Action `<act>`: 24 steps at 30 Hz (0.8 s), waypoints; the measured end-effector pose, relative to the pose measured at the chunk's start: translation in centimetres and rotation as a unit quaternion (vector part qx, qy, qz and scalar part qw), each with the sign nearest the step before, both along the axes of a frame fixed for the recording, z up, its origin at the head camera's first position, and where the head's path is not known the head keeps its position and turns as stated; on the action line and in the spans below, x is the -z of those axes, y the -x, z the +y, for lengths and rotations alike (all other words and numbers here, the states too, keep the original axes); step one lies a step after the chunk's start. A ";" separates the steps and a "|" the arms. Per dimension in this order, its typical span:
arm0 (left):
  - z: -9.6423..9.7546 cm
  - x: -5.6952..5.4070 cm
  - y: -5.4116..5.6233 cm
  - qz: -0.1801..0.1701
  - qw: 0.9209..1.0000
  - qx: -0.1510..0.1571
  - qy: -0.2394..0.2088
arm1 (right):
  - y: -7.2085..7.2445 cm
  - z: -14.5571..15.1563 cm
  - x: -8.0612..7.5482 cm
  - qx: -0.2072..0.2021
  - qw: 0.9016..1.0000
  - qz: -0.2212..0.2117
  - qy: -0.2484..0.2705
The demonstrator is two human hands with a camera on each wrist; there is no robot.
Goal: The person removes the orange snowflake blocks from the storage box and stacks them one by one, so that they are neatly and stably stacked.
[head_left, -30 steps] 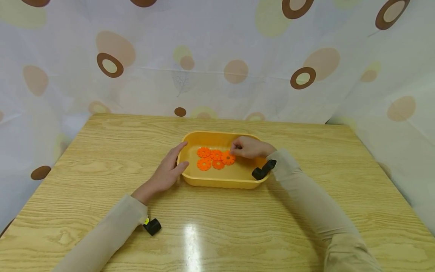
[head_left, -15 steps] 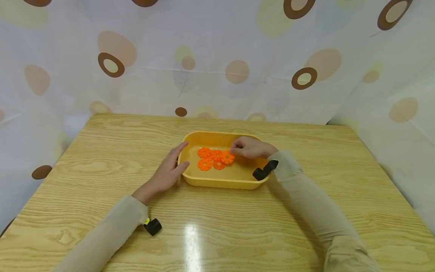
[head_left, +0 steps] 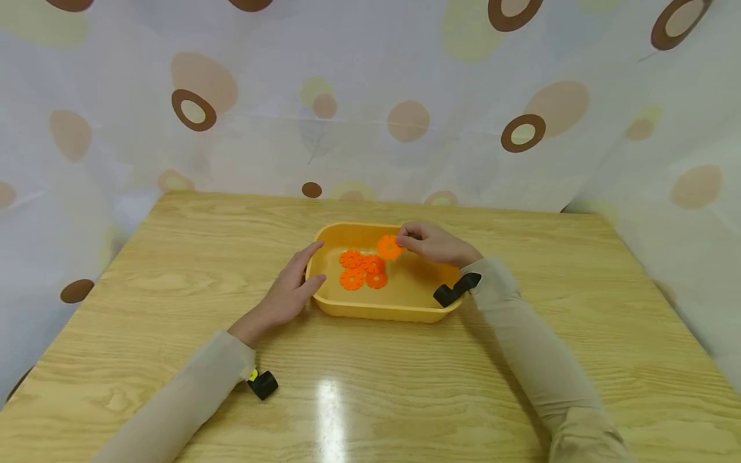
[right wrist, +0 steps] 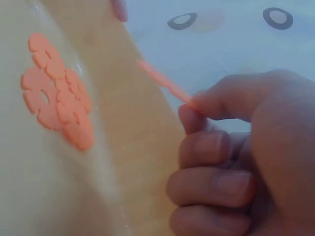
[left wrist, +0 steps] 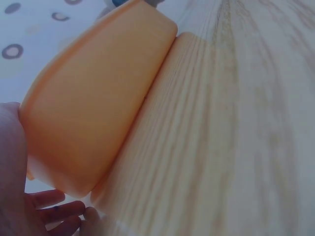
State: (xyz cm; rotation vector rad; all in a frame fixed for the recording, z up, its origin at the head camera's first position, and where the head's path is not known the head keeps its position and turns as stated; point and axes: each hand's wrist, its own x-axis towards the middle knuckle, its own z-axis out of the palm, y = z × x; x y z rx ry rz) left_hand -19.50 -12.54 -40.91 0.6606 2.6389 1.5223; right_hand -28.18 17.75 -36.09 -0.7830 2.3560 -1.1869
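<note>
My right hand (head_left: 431, 242) pinches an orange flower-shaped plastic disc (head_left: 390, 247) between thumb and index finger, above the inside of a yellow plastic tub (head_left: 376, 311). In the right wrist view, the disc (right wrist: 165, 82) appears nearly edge-on, and the other fingers are curled into the palm. Several similar orange discs (head_left: 352, 279) lie on the tub's floor towards its left side, some overlapping. My left hand (head_left: 283, 292) holds the tub's left end, its thumb over the rim and other fingers along the outer wall, as the left wrist view also shows.
The tub stands on a light wooden table (head_left: 173, 257). Behind and beside the table hangs a white curtain (head_left: 359, 154) with brown and yellow round patterns. A black wrist camera (head_left: 457, 289) on the right sleeve overlaps the tub's near right corner.
The right hand has lifted one orange disc up off the others, towards the tub's far side. The left hand stays at the tub's left end. The head view has shifted slightly.
</note>
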 end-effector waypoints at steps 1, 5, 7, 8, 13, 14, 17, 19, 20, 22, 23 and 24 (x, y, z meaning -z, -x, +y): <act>-0.1 0.0 0.0 0.001 1.000 0.000 0.000 | 0.0 0.0 -0.1 0.001 1.000 0.004 0.005; -0.2 0.0 0.0 0.008 1.000 0.002 0.002 | -0.2 0.0 -0.8 0.019 1.000 0.019 0.010; -0.2 0.0 -0.1 0.010 1.000 0.003 0.002 | -0.3 0.1 -1.1 0.028 0.999 0.021 0.005; -0.2 0.0 -0.1 0.009 1.000 0.003 0.003 | -0.3 0.2 -1.3 0.032 0.999 0.020 0.003; 0.0 -0.1 -0.2 0.004 1.000 0.002 0.003 | -0.4 1.0 -2.3 0.057 0.998 0.022 -0.004; 0.0 -0.1 -0.2 0.004 1.000 0.003 0.002 | -0.4 1.2 -2.4 0.059 0.998 0.022 -0.001; 0.0 0.0 -0.2 0.006 1.000 0.004 0.000 | -0.5 1.8 -2.7 0.065 0.998 0.021 0.004; 0.0 0.1 -0.2 0.008 1.000 0.005 0.000 | -0.6 2.3 -2.6 0.068 0.998 0.015 0.008; -0.1 0.1 -0.2 0.009 1.000 0.005 0.000 | -0.7 2.5 -2.6 0.070 0.997 0.014 0.013; -0.1 0.1 -0.2 0.009 1.000 0.005 0.002 | -0.9 3.0 -2.5 0.077 0.997 0.011 0.023; -0.1 0.0 -0.2 0.008 1.000 0.004 0.002 | -1.0 3.2 -2.5 0.078 0.996 0.009 0.031; -0.1 0.0 -0.3 0.009 1.000 0.004 0.003 | -1.0 3.5 -2.4 0.081 0.996 0.007 0.036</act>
